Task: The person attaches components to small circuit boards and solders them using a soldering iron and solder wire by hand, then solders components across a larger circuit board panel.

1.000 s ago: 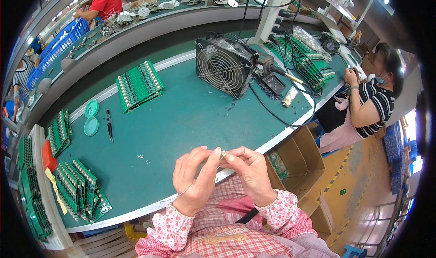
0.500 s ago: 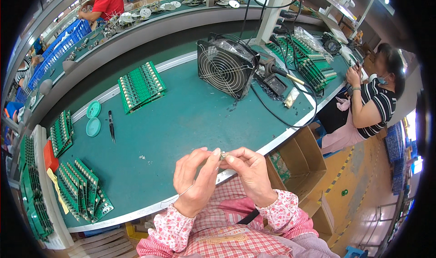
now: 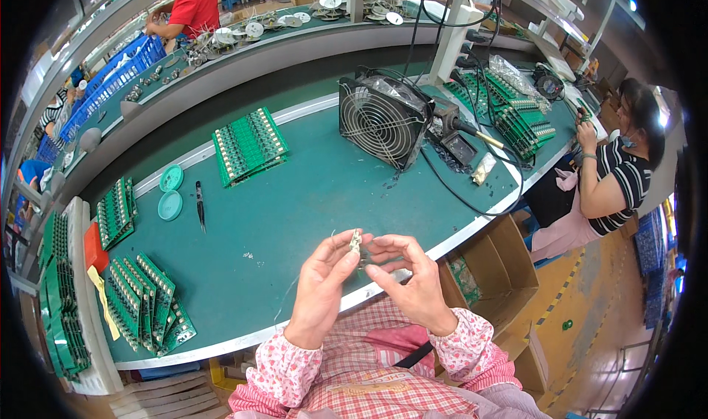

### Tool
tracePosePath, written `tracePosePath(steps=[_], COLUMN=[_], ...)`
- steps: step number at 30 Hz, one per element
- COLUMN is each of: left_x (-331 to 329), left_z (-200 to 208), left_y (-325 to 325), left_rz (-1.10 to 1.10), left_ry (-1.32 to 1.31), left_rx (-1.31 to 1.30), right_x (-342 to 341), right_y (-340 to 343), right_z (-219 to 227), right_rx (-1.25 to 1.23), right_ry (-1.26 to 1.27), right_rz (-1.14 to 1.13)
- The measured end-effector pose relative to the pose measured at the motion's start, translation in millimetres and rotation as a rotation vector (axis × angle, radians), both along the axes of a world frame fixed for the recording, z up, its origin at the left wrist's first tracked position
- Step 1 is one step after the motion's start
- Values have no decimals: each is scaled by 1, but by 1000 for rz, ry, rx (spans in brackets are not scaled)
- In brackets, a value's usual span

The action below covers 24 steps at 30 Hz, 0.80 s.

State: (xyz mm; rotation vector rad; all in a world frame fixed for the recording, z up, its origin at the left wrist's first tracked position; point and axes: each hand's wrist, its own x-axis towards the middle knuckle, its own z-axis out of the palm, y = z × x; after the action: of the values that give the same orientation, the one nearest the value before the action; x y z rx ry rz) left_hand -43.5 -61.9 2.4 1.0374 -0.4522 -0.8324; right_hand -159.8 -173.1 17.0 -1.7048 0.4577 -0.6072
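Observation:
Between the thumb and fingers of my left hand (image 3: 324, 275) is a small, narrow circuit board piece (image 3: 355, 242) with cream-coloured parts along it. It is held upright above the bench's near edge. A thin pale wire (image 3: 289, 295) trails down past my left wrist; where it begins is hidden by the hand. My right hand (image 3: 411, 271) is close beside the piece on the right. Its thumb and fingers are apart, and I see nothing held in them.
Green circuit boards lie in stacks at left (image 3: 144, 301) and back (image 3: 251, 146). Tweezers (image 3: 200, 207) lie beside a round turquoise tin (image 3: 169, 205). A black fan (image 3: 385, 120) and a soldering iron (image 3: 479, 133) with its cable stand right. A cardboard box (image 3: 501, 268) sits below the edge. A co-worker (image 3: 616, 168) sits at right.
My hands have drawn apart from their fingertip-to-fingertip pinch. The small piece now stands upright in my left hand, and my right fingers have opened. The whole view has shifted slightly.

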Motion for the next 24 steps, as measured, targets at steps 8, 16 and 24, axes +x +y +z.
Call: tracePosePath(steps=[8,16,24], left_x=[-4,-19,-38], left_z=[-23,1,-18], left_y=[-11,-25,6], left_rz=[-273,-189,172], left_ry=[528,130,-1149], left_rx=[-350,-57,496], right_x=[1,-40,-148], right_y=[10,-18,-241], right_z=[-11,9,15], right_rx=[-454,-844,-601], right_ry=[-130,-119,96], right_rz=[-242,-406,-1126])
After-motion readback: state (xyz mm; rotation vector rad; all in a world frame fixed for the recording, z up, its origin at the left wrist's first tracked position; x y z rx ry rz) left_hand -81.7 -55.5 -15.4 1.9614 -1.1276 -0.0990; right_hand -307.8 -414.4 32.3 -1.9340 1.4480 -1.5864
